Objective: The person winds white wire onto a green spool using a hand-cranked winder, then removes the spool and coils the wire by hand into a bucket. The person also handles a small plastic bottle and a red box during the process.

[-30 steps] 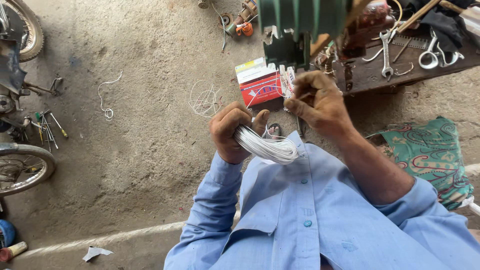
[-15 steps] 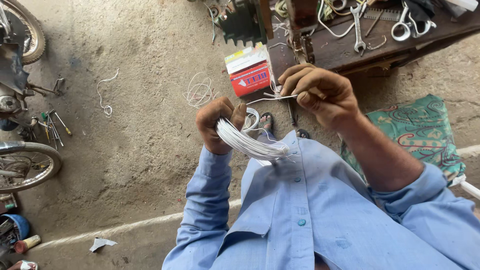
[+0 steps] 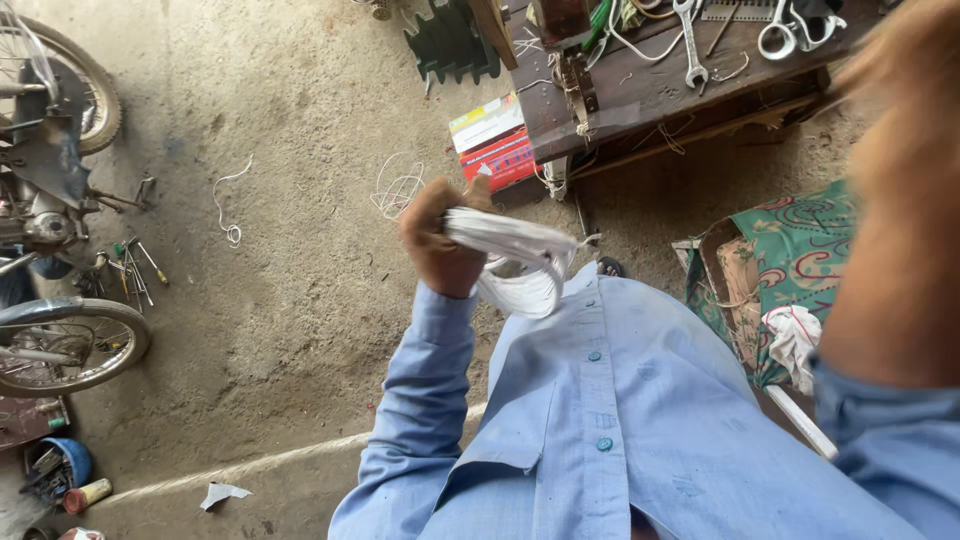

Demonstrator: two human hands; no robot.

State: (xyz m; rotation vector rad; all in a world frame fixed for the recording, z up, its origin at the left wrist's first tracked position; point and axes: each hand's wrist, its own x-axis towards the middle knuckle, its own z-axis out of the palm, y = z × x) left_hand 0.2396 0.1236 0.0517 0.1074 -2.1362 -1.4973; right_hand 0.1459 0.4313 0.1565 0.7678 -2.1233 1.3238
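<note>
One hand (image 3: 440,240), the person's left, is clenched around a coil of white wire (image 3: 520,262), holding it up in front of a light-blue shirt (image 3: 620,420). The fist grips the coil at its left end; the rest of the loops hang and bow out to the right, just above the shirt's buttoned front. The right arm (image 3: 890,230) is raised close to the camera at the right edge of the frame, large and blurred, and well apart from the coil. Whether the right hand is clenched or released cannot be told, as it is a smear at the top right corner.

Beyond the coil, on the dusty concrete floor (image 3: 290,300), lies a red and white box (image 3: 495,150), just beside the leg of a dark wooden workbench (image 3: 640,95). A spanner (image 3: 692,42) lies on the bench top among loose cords. A small tangle of white wire (image 3: 397,187) rests on the floor near the box, and another white strand (image 3: 228,205) lies farther left. A motorcycle (image 3: 50,200) stands along the left edge, with a few hand tools (image 3: 135,268) scattered beside it. A green patterned cushion (image 3: 790,260) sits at the right, beside the person.
</note>
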